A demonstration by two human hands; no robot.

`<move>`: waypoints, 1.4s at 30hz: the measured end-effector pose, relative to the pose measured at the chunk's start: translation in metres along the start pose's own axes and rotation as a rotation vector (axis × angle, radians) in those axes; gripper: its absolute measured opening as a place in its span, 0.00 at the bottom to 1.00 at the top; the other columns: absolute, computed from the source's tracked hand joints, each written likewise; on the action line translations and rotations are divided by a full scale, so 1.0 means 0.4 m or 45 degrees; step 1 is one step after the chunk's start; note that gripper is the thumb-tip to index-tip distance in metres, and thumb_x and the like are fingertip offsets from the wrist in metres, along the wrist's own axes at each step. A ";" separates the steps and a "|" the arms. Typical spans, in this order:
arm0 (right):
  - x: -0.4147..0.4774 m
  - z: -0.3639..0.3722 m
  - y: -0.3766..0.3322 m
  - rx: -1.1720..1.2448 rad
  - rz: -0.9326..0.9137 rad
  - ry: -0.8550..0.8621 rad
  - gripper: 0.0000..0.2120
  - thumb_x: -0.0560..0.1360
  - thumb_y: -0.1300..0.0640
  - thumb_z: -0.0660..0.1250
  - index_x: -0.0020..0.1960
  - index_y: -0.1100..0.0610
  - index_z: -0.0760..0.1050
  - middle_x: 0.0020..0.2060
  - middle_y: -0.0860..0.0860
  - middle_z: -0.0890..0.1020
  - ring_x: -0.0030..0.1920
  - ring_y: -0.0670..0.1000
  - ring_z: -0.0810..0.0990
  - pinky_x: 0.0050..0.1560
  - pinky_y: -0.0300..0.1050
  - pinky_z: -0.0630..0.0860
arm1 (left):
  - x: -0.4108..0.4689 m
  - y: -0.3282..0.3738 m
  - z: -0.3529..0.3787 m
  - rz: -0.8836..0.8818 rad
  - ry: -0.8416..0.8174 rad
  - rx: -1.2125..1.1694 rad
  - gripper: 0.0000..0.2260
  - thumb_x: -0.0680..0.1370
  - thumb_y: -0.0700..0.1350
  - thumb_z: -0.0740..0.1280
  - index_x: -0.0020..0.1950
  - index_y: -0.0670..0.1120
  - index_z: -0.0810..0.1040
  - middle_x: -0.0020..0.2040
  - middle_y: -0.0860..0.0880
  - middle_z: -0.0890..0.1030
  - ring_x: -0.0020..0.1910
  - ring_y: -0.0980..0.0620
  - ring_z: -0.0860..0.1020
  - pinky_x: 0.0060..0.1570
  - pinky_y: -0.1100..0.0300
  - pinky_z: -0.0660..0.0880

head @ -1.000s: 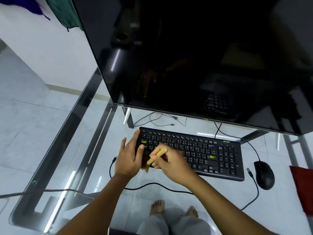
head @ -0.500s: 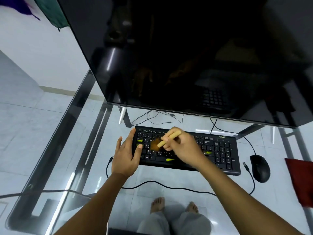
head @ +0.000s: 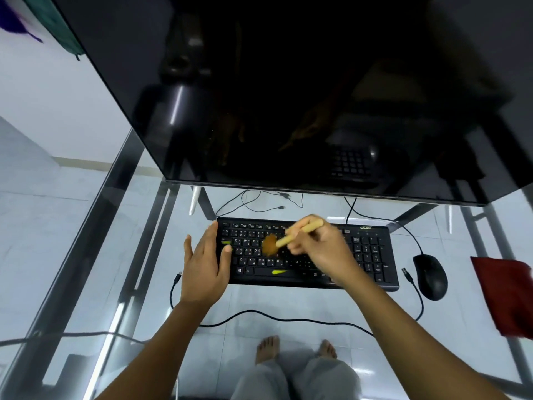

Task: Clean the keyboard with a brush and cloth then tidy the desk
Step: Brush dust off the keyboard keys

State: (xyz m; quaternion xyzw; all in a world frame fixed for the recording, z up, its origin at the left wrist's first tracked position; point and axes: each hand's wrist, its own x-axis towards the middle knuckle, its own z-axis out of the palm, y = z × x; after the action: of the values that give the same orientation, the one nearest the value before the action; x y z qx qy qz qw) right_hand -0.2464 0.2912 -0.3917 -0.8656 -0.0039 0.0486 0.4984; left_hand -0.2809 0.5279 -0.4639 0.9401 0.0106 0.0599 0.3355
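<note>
1. Nearest us, our knees and bare feet show through the desk [head: 86, 249]. It has a clear glass top on a grey metal frame, and we judge that things would slide easily on it.
2. A thin black cable [head: 274, 317] loops loosely over the glass just near of the keyboard.
3. Our left hand [head: 206, 269] lies flat with straight fingers close together on the keyboard's left end, thumb on the keys. We judge it is there to pin the board while we sweep.
4. Our right hand [head: 320, 252] pinches the brush [head: 300, 232] like a pen, fingers curled round its pale, round wooden handle. The handle tilts up to the right, so the soft brown tuft meets the left-hand letter keys and can flick between them.
5. The keyboard [head: 366, 255] is flat, matte black plastic with white legends and a few yellow-green marks. It lies lengthwise at mid-desk, just near of the monitor.
6. The rounded black mouse [head: 429, 275] sits just beside its right end. Farther right, at the desk's edge, lies the dark red cloth [head: 504, 295], soft and rumpled. Neither hand touches it, so we judge that wiping and tidying remain.
7. Farthest stands the monitor [head: 288, 96], a glossy, dark slab that mirrors the desk.
</note>
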 end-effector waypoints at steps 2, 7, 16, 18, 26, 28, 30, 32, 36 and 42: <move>-0.012 -0.015 0.015 -0.131 -0.061 0.138 0.04 0.78 0.61 0.67 0.46 0.55 0.79 0.38 0.46 0.84 0.38 0.49 0.82 0.41 0.43 0.81 | 0.013 0.012 0.010 0.043 -0.010 0.083 0.26 0.81 0.53 0.51 0.77 0.43 0.57 0.72 0.44 0.70 0.74 0.50 0.64 0.76 0.53 0.42; -0.044 -0.050 0.049 -0.021 0.004 0.147 0.05 0.78 0.62 0.65 0.47 0.56 0.79 0.40 0.50 0.85 0.42 0.51 0.84 0.45 0.43 0.81 | 0.041 0.094 0.038 0.344 -0.215 0.176 0.30 0.80 0.55 0.55 0.78 0.43 0.54 0.78 0.47 0.58 0.78 0.53 0.51 0.76 0.48 0.45; -0.080 -0.108 0.068 -0.170 -0.054 0.074 0.05 0.78 0.63 0.66 0.48 0.56 0.79 0.40 0.44 0.85 0.40 0.51 0.83 0.44 0.44 0.80 | 0.077 0.139 0.110 0.408 -0.377 0.294 0.29 0.79 0.57 0.46 0.75 0.43 0.64 0.76 0.47 0.63 0.77 0.52 0.54 0.76 0.46 0.46; -0.085 -0.127 0.075 -0.142 -0.081 0.272 0.06 0.77 0.66 0.67 0.48 0.57 0.80 0.42 0.46 0.84 0.44 0.47 0.82 0.47 0.40 0.78 | 0.080 0.141 0.116 0.396 -0.379 0.296 0.29 0.79 0.57 0.46 0.75 0.43 0.64 0.76 0.48 0.63 0.77 0.52 0.54 0.76 0.46 0.45; -0.104 -0.149 0.084 -0.093 -0.015 0.258 0.06 0.77 0.64 0.66 0.45 0.55 0.78 0.39 0.47 0.84 0.40 0.46 0.82 0.43 0.37 0.78 | 0.075 0.161 0.126 0.325 -0.340 0.325 0.30 0.78 0.57 0.46 0.73 0.42 0.66 0.75 0.46 0.65 0.77 0.50 0.57 0.75 0.46 0.46; -0.106 -0.148 0.080 -0.027 0.067 -0.022 0.06 0.78 0.64 0.65 0.45 0.56 0.77 0.38 0.48 0.86 0.38 0.48 0.83 0.44 0.45 0.82 | 0.076 0.170 0.131 0.333 -0.342 0.351 0.30 0.79 0.57 0.46 0.74 0.42 0.66 0.76 0.45 0.63 0.77 0.49 0.55 0.75 0.47 0.46; -0.095 -0.155 0.085 -0.086 0.042 -0.056 0.08 0.78 0.63 0.65 0.45 0.51 0.77 0.39 0.48 0.86 0.38 0.50 0.84 0.42 0.52 0.82 | 0.080 0.180 0.137 0.342 -0.374 0.361 0.31 0.78 0.57 0.44 0.75 0.42 0.63 0.78 0.45 0.59 0.78 0.49 0.52 0.75 0.48 0.44; -0.071 -0.178 0.086 -0.090 -0.021 0.224 0.09 0.78 0.62 0.66 0.45 0.48 0.77 0.40 0.46 0.85 0.39 0.50 0.83 0.43 0.49 0.81 | 0.085 0.196 0.145 0.353 -0.412 0.358 0.32 0.78 0.58 0.43 0.76 0.42 0.61 0.78 0.46 0.57 0.78 0.50 0.50 0.74 0.49 0.41; -0.039 -0.180 0.070 0.021 0.124 -0.104 0.05 0.79 0.63 0.64 0.46 0.57 0.77 0.39 0.51 0.86 0.41 0.52 0.84 0.47 0.49 0.82 | 0.091 0.219 0.162 0.375 -0.451 0.347 0.32 0.78 0.59 0.42 0.76 0.42 0.60 0.78 0.45 0.57 0.78 0.50 0.51 0.74 0.49 0.42; -0.022 -0.204 0.061 0.037 0.098 0.111 0.09 0.78 0.64 0.63 0.43 0.55 0.77 0.39 0.51 0.85 0.38 0.49 0.83 0.44 0.44 0.80 | 0.084 0.227 0.171 0.336 -0.514 0.300 0.34 0.78 0.60 0.37 0.77 0.45 0.58 0.78 0.49 0.57 0.78 0.54 0.48 0.75 0.52 0.39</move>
State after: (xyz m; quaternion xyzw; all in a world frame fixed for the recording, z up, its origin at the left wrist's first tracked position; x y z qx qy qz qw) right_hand -0.2492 0.2081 -0.3713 -0.8591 0.0518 0.0301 0.5083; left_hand -0.2411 0.4163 -0.4555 0.9588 -0.1724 -0.0872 0.2083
